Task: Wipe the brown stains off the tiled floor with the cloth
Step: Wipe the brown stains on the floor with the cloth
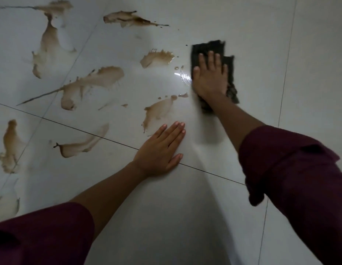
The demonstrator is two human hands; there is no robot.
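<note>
The right hand (pixel 210 77) lies flat on the dark cloth (pixel 214 54), fingers spread, pressing it to the floor (pixel 185 217) — no pinch, just the palm and fingers bearing down. Just left of the cloth, a wet streak (pixel 184 74) catches the light. Further left of the cloth, brown stains (pixel 93 83) spread over several tiles; the nearest (pixel 156 58) sits just beside its left edge. Below and left of the cloth, the left hand (pixel 160 150) rests flat on the floor, fingers together, empty — its fingertips (pixel 177 125) near another stain (pixel 158 111). Both sleeves (pixel 300 178) are maroon.
</note>
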